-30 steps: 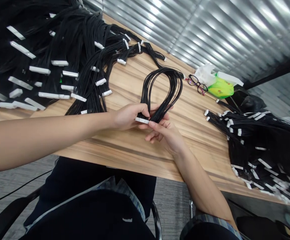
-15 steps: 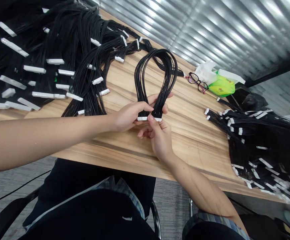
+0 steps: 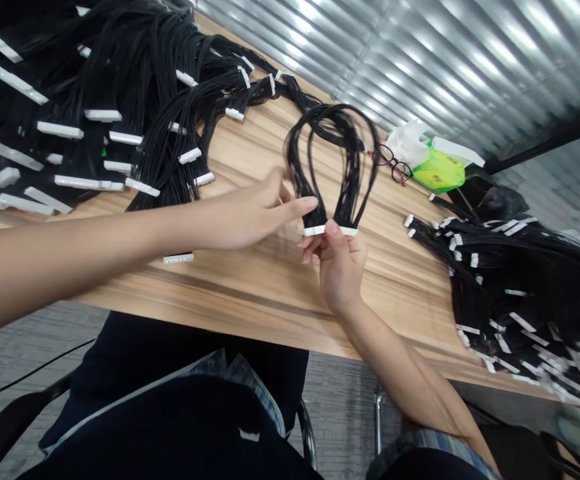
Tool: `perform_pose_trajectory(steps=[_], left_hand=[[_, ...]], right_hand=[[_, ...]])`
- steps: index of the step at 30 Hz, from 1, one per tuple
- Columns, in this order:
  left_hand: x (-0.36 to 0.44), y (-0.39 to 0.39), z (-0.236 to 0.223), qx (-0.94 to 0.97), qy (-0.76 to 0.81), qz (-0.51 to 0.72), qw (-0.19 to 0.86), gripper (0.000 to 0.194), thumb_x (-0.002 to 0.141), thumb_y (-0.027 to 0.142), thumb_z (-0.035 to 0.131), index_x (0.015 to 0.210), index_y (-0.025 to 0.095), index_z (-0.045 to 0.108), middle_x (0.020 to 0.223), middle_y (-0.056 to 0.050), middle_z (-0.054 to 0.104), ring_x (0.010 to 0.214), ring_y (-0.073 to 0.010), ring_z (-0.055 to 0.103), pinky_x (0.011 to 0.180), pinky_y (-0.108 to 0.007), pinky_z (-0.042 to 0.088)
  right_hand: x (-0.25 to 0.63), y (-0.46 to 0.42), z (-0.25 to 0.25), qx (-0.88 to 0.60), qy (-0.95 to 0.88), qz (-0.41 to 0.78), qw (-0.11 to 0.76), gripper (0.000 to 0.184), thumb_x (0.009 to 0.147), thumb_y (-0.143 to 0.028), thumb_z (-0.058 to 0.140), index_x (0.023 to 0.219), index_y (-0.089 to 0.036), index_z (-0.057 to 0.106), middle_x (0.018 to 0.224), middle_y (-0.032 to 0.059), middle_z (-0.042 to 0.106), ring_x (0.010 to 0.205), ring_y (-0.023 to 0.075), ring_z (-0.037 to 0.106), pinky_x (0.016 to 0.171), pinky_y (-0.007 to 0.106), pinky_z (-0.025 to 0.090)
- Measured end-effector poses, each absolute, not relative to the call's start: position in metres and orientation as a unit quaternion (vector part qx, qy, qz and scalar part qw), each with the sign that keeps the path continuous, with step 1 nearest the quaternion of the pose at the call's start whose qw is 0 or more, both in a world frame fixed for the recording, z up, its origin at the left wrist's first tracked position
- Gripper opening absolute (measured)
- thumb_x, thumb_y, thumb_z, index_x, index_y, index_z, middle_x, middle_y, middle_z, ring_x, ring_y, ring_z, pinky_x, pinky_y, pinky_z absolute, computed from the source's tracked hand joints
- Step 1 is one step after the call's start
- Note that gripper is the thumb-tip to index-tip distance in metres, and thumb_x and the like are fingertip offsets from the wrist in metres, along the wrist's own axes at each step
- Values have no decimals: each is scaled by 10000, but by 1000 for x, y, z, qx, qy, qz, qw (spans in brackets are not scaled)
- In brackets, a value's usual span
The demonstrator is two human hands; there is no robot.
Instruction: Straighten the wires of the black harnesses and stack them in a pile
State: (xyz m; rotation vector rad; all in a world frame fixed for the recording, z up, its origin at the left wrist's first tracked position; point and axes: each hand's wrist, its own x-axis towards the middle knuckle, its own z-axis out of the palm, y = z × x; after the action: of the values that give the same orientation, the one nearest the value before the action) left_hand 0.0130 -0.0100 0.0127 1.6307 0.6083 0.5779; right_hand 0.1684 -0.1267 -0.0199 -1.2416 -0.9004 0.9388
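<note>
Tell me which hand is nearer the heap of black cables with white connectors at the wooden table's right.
Right. The right hand, holding a looped black cable bundle, is left of the heap; the left hand is farther left.

Above the right fingers (image 3: 333, 231) the loop of wires (image 3: 349, 183) is black and its end connectors (image 3: 314, 231) are white, a pairing repeated in the left heap (image 3: 145, 40) and right heap (image 3: 525, 263) on either side of them. Beneath the fingers the tabletop (image 3: 250, 287) is light tan streaked with darker brown. Beyond them, rightward, a yellow-green packet (image 3: 437, 167) (small reddish marks on it) neighbours a white bag (image 3: 404, 143), before a silver-grey ribbed screen (image 3: 420, 60).
</note>
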Motion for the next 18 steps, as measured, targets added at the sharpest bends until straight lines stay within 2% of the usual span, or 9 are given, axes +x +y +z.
perform_pose_trajectory(steps=[2,3,5,7,9,11,14,18], left_hand=[[2,-1,18,795,295,327,418,519,914,497,711,1285,181,534,986,-14,618,889,-138,586,867,-256,420],[-3,4,20,831,275,341,342,428,936,503,674,1222,196,591,965,-9,622,899,-135,567,953,-279,403],[-9,11,18,874,222,326,284,320,947,534,619,999,234,717,895,-4,658,887,-141,554,1043,-328,363],[-11,16,14,901,176,261,299,390,950,580,545,856,284,781,883,1,704,871,-149,571,1021,-355,365],[-10,17,9,912,150,223,308,453,966,592,459,865,332,817,903,3,719,867,-150,577,966,-357,357],[-10,17,6,913,145,226,306,493,980,589,425,856,330,827,877,-9,702,862,-147,554,948,-351,332],[-11,16,5,894,160,240,343,471,971,580,508,803,270,820,839,-27,678,854,-142,528,929,-329,338],[-9,13,9,842,210,189,459,260,883,456,742,755,235,786,862,-27,667,951,-175,600,905,-312,397]], right_hand=[[173,-128,-19,-555,-396,391,619,348,924,-540,667,713,-262,666,693,15,766,502,130,613,498,302,528],[174,-129,-20,-565,-398,387,610,366,924,-559,660,710,-262,662,699,22,770,496,132,604,499,309,528],[173,-131,-22,-582,-396,393,592,393,909,-596,664,703,-261,660,687,28,767,473,131,579,495,319,526],[170,-133,-25,-585,-389,410,582,398,886,-612,685,697,-261,670,669,24,760,458,128,561,486,320,523],[166,-133,-27,-583,-384,424,577,390,870,-605,705,685,-263,678,657,20,756,455,127,559,478,317,522],[163,-133,-27,-577,-382,436,575,366,874,-573,718,684,-262,685,653,17,760,457,127,571,478,311,524],[163,-132,-26,-575,-382,447,569,337,883,-546,725,705,-262,689,659,11,767,467,127,592,486,305,532],[164,-132,-27,-592,-381,450,550,370,881,-583,714,701,-265,658,668,17,775,478,133,598,492,310,530]])
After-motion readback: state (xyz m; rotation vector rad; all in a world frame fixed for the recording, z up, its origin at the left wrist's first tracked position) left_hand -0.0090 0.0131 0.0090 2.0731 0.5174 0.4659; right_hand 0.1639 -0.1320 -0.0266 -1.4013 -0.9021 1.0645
